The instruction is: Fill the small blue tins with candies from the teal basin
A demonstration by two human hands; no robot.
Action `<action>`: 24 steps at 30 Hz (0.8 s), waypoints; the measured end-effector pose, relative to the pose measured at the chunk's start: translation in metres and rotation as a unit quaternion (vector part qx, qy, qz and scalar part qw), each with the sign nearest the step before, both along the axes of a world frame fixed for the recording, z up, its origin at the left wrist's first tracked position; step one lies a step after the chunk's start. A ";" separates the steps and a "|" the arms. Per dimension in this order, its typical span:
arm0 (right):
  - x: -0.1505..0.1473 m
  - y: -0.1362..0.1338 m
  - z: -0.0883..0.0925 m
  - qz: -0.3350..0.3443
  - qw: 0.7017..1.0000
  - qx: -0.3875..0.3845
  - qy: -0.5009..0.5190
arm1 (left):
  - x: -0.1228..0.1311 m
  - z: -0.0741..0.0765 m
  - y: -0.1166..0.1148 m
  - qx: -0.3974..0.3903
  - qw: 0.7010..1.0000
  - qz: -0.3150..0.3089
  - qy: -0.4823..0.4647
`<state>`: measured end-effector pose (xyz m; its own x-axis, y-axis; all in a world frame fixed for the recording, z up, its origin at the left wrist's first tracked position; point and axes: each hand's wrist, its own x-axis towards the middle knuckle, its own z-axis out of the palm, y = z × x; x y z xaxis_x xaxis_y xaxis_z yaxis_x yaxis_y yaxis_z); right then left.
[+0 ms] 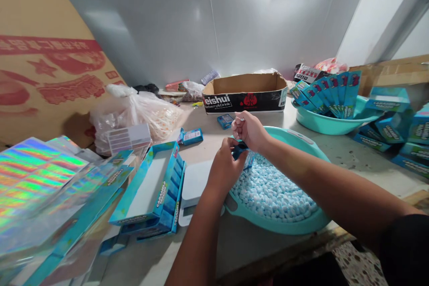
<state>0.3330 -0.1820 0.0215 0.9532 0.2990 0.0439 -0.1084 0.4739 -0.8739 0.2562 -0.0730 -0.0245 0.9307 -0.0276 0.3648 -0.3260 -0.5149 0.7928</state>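
Over the far left part of a turquoise basin (284,228), my left hand (226,165) grips a small blue box (248,159), largely covered by the fingers. Just above it is my right hand (250,132), closed with its fingers curled inward. A pale piece like one of the candies shows at those fingers; the rest of its contents is hidden. Many small pale blue and white candies (278,190) fill the basin. To the left of my left hand sits a white scale (196,183), partly behind my forearm.
Blue display boxes (150,187) stand left of the scale, beside shiny holographic sheets (33,178). Small blue packs (192,136) lie farther back. A black-printed carton (244,103) stands behind my hands. At right, another turquoise basin (321,123) holds several blue boxes; more boxes (418,134) are piled nearby.
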 end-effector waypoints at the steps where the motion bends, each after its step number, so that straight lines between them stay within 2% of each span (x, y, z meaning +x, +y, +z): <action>1: 0.000 0.000 0.000 -0.001 1.000 -0.001 -0.001 | 0.000 0.000 0.000 0.000 1.000 0.001 0.001; 11: -0.001 0.001 0.001 -0.011 1.000 -0.008 -0.012 | 0.001 0.000 0.001 -0.002 1.000 -0.004 0.006; 18: -0.004 0.005 -0.003 -0.042 0.991 -0.094 -0.084 | -0.001 0.000 -0.001 0.001 1.000 0.015 0.018; 21: -0.004 0.005 -0.004 -0.039 0.988 -0.110 -0.101 | -0.005 0.006 -0.007 0.060 0.995 0.072 -0.025; 24: -0.001 0.006 -0.003 -0.048 0.989 -0.110 -0.087 | -0.026 0.028 -0.015 0.161 0.970 0.139 -0.114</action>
